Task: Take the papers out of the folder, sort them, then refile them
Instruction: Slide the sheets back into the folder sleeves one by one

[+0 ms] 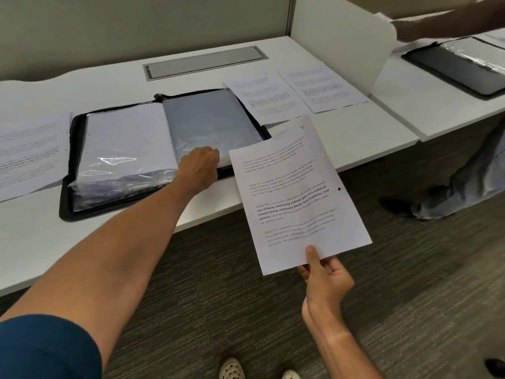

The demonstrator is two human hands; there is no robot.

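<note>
A black zip folder (pixel 67 203) lies open on the white desk, with clear plastic sleeves inside. Its left side shows a sleeve with white paper (pixel 123 138); the right side shows a grey sleeve (pixel 210 119). My left hand (pixel 200 166) reaches over the folder's near right corner, its fingers curled on the sleeve's lower edge. My right hand (pixel 325 277) pinches a printed sheet (pixel 295 192) by its bottom edge, held in front of the desk. Two printed sheets (pixel 267 99) lie side by side right of the folder. Another sheet (pixel 27 151) lies to its left.
The white desk (pixel 109 77) has a grey cable hatch (pixel 205 61) at the back. A white divider (pixel 355 50) stands at the right. Beyond it, another person's arm (pixel 451 26) reaches over a second dark folder (pixel 459 67). Carpet and my shoes are below.
</note>
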